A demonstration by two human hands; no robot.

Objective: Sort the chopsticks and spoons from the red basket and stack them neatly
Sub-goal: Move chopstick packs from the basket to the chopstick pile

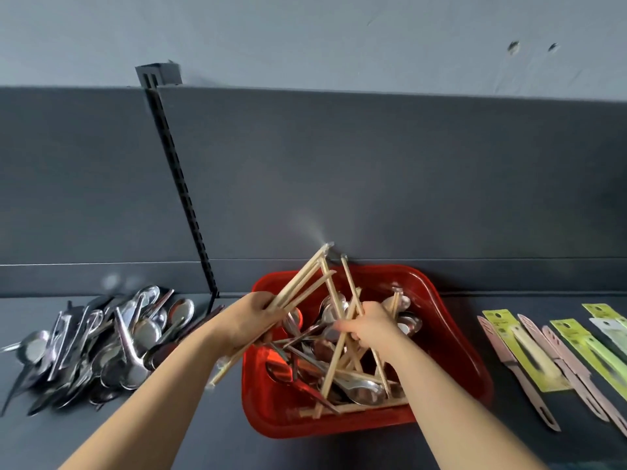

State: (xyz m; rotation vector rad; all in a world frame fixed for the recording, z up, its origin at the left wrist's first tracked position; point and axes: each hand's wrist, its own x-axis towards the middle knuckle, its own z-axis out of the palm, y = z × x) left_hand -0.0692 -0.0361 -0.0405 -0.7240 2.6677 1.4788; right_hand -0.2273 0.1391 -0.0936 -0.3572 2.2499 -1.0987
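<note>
A red basket (454, 337) stands at the centre against the back panel, holding a tangle of wooden chopsticks (342, 364) and metal spoons (366, 390). My left hand (251, 317) hovers over the basket's left rim and grips a bundle of chopsticks (302, 283) slanting up to the right. Inside the basket, my right hand (368, 325) holds several chopsticks that stand steeply, tips up near the back panel. A heap of metal spoons (101, 344) lies on the dark surface to the left.
Packaged peelers and pink knives (549, 361) lie in a row on the right of the dark surface. A dark back panel with a slotted black rail (179, 184) rises behind everything.
</note>
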